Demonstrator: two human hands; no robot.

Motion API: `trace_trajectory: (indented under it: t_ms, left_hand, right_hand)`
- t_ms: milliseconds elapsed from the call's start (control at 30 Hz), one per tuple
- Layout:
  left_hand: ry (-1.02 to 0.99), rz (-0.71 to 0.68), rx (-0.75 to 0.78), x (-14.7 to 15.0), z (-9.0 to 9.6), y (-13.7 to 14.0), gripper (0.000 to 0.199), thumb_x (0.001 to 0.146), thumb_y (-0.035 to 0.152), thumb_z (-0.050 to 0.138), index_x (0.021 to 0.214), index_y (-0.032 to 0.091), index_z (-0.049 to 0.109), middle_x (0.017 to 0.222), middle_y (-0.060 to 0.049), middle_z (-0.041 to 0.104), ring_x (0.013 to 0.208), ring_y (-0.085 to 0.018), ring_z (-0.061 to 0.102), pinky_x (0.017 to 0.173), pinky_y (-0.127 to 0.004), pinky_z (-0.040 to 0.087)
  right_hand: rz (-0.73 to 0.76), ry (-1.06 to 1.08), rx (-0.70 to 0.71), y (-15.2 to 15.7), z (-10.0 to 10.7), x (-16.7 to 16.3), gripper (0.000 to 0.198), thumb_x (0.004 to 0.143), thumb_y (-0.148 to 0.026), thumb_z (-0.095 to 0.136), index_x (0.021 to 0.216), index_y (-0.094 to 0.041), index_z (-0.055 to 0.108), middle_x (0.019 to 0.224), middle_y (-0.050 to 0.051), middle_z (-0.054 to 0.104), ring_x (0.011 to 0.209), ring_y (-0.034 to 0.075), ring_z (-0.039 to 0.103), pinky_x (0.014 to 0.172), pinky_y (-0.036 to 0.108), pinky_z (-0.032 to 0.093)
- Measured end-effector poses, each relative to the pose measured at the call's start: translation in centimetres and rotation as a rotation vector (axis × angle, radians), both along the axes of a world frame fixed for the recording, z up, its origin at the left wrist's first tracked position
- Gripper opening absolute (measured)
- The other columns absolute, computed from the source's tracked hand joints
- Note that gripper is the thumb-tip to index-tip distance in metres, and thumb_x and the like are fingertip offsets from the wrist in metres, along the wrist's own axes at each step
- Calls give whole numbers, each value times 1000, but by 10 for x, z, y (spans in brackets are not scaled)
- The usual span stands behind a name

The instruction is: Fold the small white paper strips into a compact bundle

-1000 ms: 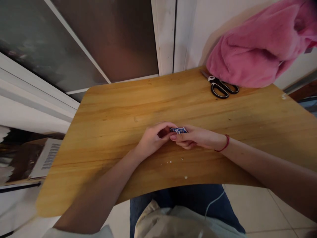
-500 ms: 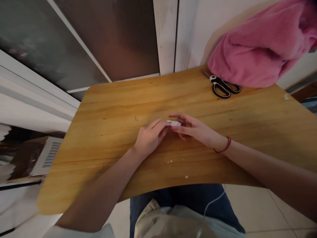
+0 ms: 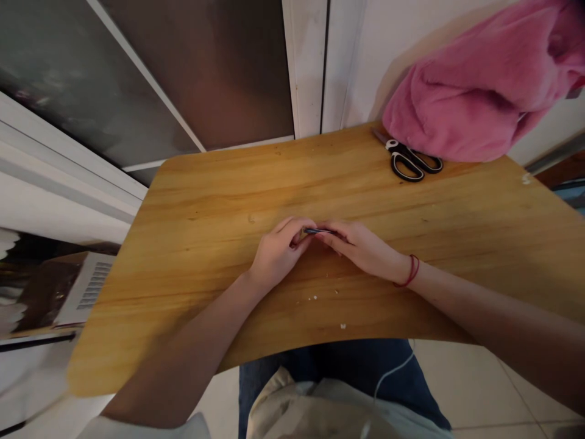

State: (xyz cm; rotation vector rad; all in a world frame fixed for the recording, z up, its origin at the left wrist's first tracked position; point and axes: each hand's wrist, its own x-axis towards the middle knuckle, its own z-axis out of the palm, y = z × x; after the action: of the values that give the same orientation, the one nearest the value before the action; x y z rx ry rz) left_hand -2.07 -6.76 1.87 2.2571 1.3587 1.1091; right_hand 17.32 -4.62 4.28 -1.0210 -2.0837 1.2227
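Observation:
Between my hands, above the middle of the wooden table (image 3: 219, 201), is a small thin flat piece (image 3: 316, 231), seen almost edge-on as a dark strip. I cannot make out what kind of thing it is. My left hand (image 3: 276, 251) is closed on its left end, fingers curled with the thumb near. From the other side my right hand (image 3: 363, 247), with a red cord at the wrist, pinches the right end between thumb and fingers. The fingers of both hands nearly meet and cover much of the piece.
Black-handled scissors (image 3: 411, 161) lie at the back right beside a pink plush cloth (image 3: 470, 97). Small white scraps (image 3: 343, 326) are scattered near the front edge. A sliding door (image 3: 237, 73) stands behind the table. A box (image 3: 89, 286) is off to the left.
The small piece has turned from showing a white face to showing a dark, thin edge. My right hand's fingers have closed in around it, and the hands have drawn closer together.

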Motion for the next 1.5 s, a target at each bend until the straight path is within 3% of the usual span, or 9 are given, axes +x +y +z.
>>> trace_trajectory:
  t_ms: [200, 333, 467, 633, 833, 1200, 1500]
  left_hand:
    - [-300, 27, -257, 5, 3, 4, 24, 79, 19, 67, 102, 23, 59, 64, 8, 39, 58, -7, 41, 53, -18, 37]
    - [-485, -63, -449, 6, 6, 6, 34, 79, 22, 69, 110, 23, 56, 71, 6, 44, 65, -8, 47, 58, -18, 42]
    - [-633, -151, -634, 3, 10, 6, 36, 82, 31, 67, 116, 24, 55, 88, 1, 54, 63, -6, 52, 52, -19, 46]
    - [-705, -179, -776, 4, 13, 8, 38, 80, 34, 69, 112, 19, 56, 95, -4, 62, 66, -9, 60, 52, -22, 54]
    - [-806, -173, -794, 5, 11, 10, 35, 75, 28, 74, 104, 15, 60, 86, -2, 67, 69, -11, 65, 59, -27, 59]
    - [-833, -133, -802, 3, 11, 10, 35, 73, 24, 75, 104, 14, 62, 95, -6, 74, 75, -14, 70, 71, -29, 60]
    - [-865, -149, -756, 3, 12, 10, 30, 74, 27, 75, 100, 17, 62, 92, -4, 72, 71, -14, 70, 67, -28, 60]
  right_hand:
    - [-5, 78, -136, 1, 1, 1, 32, 93, -44, 51, 93, -15, 63, 60, -5, 45, 53, 9, 40, 50, 23, 31]
    - [-9, 85, -161, 2, 0, 1, 36, 94, -45, 49, 105, -14, 63, 62, -5, 45, 51, 9, 39, 48, 22, 31]
    - [-46, 73, -86, 4, -1, 1, 36, 93, -43, 51, 113, -16, 64, 73, 0, 57, 63, 12, 50, 57, 24, 38]
    - [-58, 61, 89, 6, -5, 3, 31, 91, -36, 55, 118, -23, 65, 108, 7, 67, 96, 21, 59, 82, 32, 44]
    - [-42, -30, 155, 8, -9, 5, 32, 92, -40, 55, 116, -22, 66, 99, 7, 68, 88, 20, 60, 80, 33, 44]
    - [-37, -96, 267, 11, -6, 6, 32, 95, -36, 52, 120, -19, 62, 103, 8, 67, 89, 20, 59, 82, 32, 45]
    - [-56, -83, 369, 12, -8, 7, 31, 94, -31, 54, 118, -14, 63, 97, 8, 66, 81, 18, 59, 74, 30, 46]
